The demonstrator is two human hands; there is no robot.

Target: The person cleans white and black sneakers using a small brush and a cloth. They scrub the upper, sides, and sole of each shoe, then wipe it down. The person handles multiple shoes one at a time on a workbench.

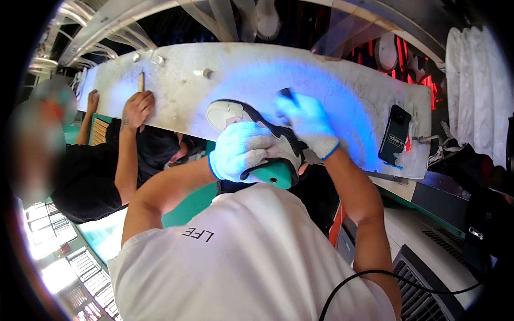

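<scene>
My left hand [243,150], in a white knit glove, is closed around the middle of a white, pale pink and black sneaker [220,114]. The shoe lies tilted on its side near the bench's front edge, toe to the far left, dark sole edge facing away from me. A teal shoe last [272,174] with a small hole fills its heel opening. Just right of the shoe is my right hand [310,122], gloved too and somewhat blurred. Its fingers are wrapped round a small dark tool [287,94] whose exact kind I cannot make out. Blue light falls on both gloves.
The pale, stained bench [176,101] runs across. At left, a co-worker's hand [139,108] holds a wooden-handled tool [141,81]. A dark phone [395,134] lies at right. Small white pieces [203,73] sit at the back. Beyond the bench are shoes [267,20] behind clear plastic strips.
</scene>
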